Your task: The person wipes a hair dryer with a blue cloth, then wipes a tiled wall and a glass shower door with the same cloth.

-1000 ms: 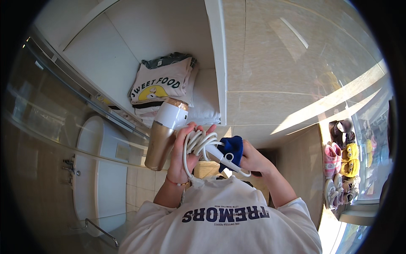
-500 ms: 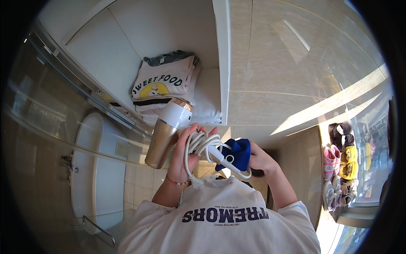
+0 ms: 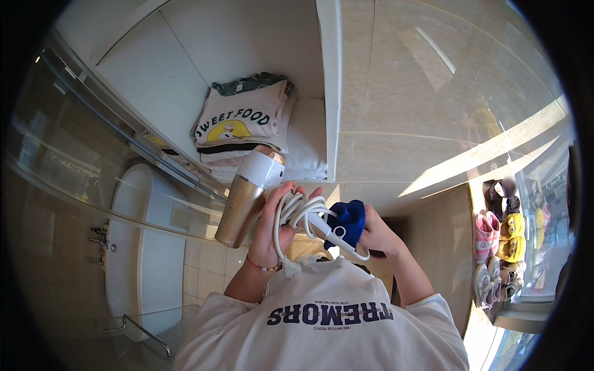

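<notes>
A gold and white hair dryer lies tilted in front of my chest, its white end up toward the shelf. My left hand is closed round it and its coiled white cord, palm up, with the fingertips showing above the loops. The plug dangles by my left wrist. On the right, my right hand pinches a bunched dark blue cloth and presses it to the white handle. Part of the handle is hidden by cord and cloth.
A white cabinet stands open ahead, with folded clothes stacked inside. To the left, behind glass, is a white bathtub with a metal rail. Several pairs of shoes line the right side.
The blue cloth has changed shape slightly, bunching higher by the handle. The hair dryer has shifted a little to the right in view, and both hands keep their grip.
</notes>
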`<control>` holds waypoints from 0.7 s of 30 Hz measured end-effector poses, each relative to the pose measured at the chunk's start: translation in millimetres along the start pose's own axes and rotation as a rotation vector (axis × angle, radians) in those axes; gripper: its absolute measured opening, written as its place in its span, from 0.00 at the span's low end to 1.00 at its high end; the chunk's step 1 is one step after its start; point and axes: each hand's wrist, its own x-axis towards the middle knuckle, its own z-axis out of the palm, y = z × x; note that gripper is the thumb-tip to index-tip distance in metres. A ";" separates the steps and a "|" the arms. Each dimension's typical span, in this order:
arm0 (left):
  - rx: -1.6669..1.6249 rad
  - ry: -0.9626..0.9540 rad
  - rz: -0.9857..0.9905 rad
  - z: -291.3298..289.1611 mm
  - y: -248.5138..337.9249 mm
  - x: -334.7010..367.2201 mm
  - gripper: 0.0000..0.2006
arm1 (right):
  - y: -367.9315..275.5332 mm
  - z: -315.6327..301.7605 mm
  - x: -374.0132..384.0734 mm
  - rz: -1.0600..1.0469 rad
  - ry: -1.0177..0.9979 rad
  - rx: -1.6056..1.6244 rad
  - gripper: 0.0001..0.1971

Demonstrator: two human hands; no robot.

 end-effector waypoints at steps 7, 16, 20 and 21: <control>-0.004 -0.039 -0.006 -4.1 -4.5 7.1 0.09 | 0.3 -1.9 1.7 0.059 -0.067 -0.278 0.05; -0.011 -0.021 -0.015 -3.8 -4.3 7.0 0.08 | 4.4 -4.5 -0.6 -0.062 -0.030 -0.146 0.05; -0.029 -0.011 -0.052 0.1 -8.2 6.6 0.09 | 15.8 -1.3 -5.0 -0.029 -0.006 -0.124 0.05; -0.024 -0.017 -0.063 1.7 -6.5 6.3 0.09 | 14.7 -1.3 -5.9 -0.058 -0.017 -0.077 0.04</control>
